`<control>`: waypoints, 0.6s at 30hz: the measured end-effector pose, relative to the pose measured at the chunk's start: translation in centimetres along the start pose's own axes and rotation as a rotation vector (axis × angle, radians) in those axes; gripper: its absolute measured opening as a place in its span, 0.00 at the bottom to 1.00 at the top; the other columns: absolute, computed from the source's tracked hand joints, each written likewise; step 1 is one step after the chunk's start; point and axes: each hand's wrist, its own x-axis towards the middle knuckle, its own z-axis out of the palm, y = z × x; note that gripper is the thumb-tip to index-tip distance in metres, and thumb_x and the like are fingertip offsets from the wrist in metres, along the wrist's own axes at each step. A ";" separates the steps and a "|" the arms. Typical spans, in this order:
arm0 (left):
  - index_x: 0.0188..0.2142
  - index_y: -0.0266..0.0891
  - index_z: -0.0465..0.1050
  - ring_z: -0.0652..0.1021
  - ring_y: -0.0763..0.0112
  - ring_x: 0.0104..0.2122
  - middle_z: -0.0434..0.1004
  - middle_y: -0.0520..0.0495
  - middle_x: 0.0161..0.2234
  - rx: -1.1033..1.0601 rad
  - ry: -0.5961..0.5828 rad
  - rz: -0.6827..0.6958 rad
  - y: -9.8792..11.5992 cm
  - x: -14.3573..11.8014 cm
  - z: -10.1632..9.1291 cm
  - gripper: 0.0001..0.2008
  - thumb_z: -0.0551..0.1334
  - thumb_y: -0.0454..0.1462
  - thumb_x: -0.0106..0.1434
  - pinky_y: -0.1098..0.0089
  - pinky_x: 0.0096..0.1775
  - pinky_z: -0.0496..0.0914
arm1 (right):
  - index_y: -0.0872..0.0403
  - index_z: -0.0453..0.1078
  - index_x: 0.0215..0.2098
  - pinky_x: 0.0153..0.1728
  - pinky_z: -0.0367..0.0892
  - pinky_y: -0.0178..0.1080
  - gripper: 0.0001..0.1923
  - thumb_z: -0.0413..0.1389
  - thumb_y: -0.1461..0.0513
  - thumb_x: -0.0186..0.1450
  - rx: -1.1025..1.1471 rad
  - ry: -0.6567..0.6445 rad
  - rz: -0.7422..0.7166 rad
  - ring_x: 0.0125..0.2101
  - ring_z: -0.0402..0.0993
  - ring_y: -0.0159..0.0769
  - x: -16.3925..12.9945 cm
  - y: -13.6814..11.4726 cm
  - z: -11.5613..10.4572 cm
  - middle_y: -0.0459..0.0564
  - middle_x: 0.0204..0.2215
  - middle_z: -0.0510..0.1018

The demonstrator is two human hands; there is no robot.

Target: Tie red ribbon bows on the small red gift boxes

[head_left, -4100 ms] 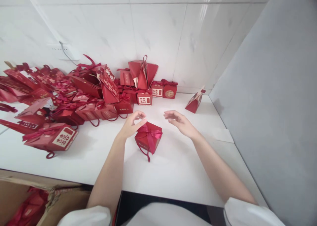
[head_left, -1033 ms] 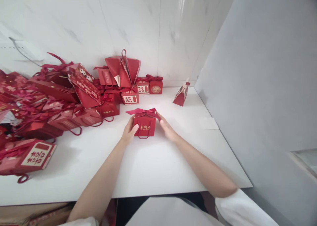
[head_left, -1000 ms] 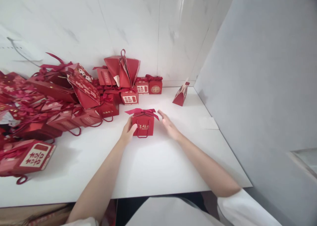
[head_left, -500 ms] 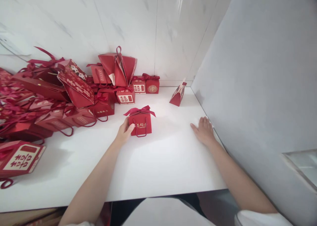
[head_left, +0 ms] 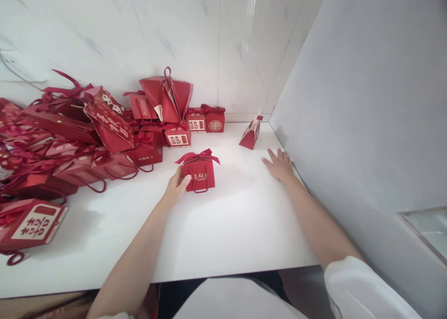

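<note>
A small red gift box (head_left: 202, 171) stands upright on the white table (head_left: 237, 235), with a ribbon bow on top, gold lettering and a cord handle on its front. My left hand (head_left: 176, 185) grips its left side, thumb on the front face; the fingers behind are partly hidden. Over by the right wall, my right hand (head_left: 280, 165) rests on the table with fingers spread and nothing in it. Just beyond that hand is a red triangular box (head_left: 250, 133), standing apart from the others.
Many red gift boxes (head_left: 111, 164) with ribbons and cords are heaped along the left and back. One box with a white panel (head_left: 37, 222) lies at the near left. A tiled wall (head_left: 181, 35) bounds the back, a grey panel (head_left: 370, 105) the right.
My right hand has slid forward and slightly left along the table, nearer the triangular box, its fingers more spread. My left hand and the gift box have hardly moved.
</note>
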 end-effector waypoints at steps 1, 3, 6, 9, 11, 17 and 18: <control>0.61 0.34 0.60 0.72 0.52 0.56 0.71 0.37 0.57 0.001 -0.003 0.000 0.0 0.0 0.0 0.34 0.55 0.55 0.64 0.56 0.58 0.66 | 0.46 0.47 0.70 0.65 0.41 0.58 0.38 0.36 0.39 0.68 -0.002 0.019 -0.014 0.69 0.39 0.55 0.2 0.0 0.0 0.55 0.71 0.43; 0.61 0.34 0.60 0.72 0.52 0.56 0.71 0.37 0.57 0.011 -0.004 -0.003 0.1 0.0 0.0 0.34 0.55 0.55 0.64 0.56 0.58 0.66 | 0.45 0.50 0.69 0.64 0.43 0.57 0.36 0.37 0.40 0.68 -0.002 0.064 -0.040 0.69 0.42 0.55 0.4 0.1 0.1 0.55 0.71 0.46; 0.62 0.35 0.59 0.70 0.52 0.58 0.70 0.38 0.58 0.022 0.001 -0.003 0.0 -0.1 -0.1 0.34 0.55 0.55 0.64 0.54 0.60 0.64 | 0.46 0.53 0.68 0.63 0.47 0.58 0.34 0.37 0.42 0.69 -0.002 0.137 -0.072 0.67 0.47 0.55 0.8 0.4 0.2 0.56 0.69 0.51; 0.62 0.35 0.59 0.70 0.52 0.58 0.69 0.38 0.59 0.011 -0.010 0.000 0.0 -0.1 -0.1 0.34 0.55 0.54 0.65 0.55 0.61 0.63 | 0.48 0.56 0.66 0.62 0.49 0.58 0.31 0.38 0.45 0.70 -0.005 0.173 -0.096 0.66 0.50 0.54 1.3 0.6 0.1 0.56 0.68 0.55; 0.62 0.36 0.59 0.70 0.53 0.58 0.69 0.38 0.59 0.000 -0.014 -0.003 0.0 -0.1 -0.1 0.33 0.55 0.54 0.65 0.55 0.61 0.63 | 0.49 0.56 0.66 0.62 0.49 0.57 0.31 0.37 0.46 0.70 -0.001 0.159 -0.098 0.66 0.49 0.53 1.5 0.7 0.1 0.56 0.68 0.55; 0.62 0.36 0.60 0.71 0.54 0.57 0.70 0.39 0.58 0.001 -0.006 -0.003 -0.2 -0.2 -0.1 0.33 0.56 0.54 0.64 0.56 0.60 0.65 | 0.50 0.49 0.70 0.65 0.46 0.53 0.35 0.35 0.44 0.70 -0.035 0.066 -0.115 0.69 0.43 0.49 0.0 1.6 0.2 0.55 0.70 0.48; 0.62 0.36 0.60 0.72 0.54 0.57 0.70 0.39 0.58 0.004 -0.008 -0.004 -0.2 -0.2 -0.1 0.33 0.56 0.54 0.64 0.57 0.59 0.65 | 0.50 0.48 0.70 0.65 0.45 0.53 0.35 0.35 0.44 0.70 -0.050 0.058 -0.116 0.69 0.43 0.49 -0.7 1.9 0.3 0.55 0.71 0.47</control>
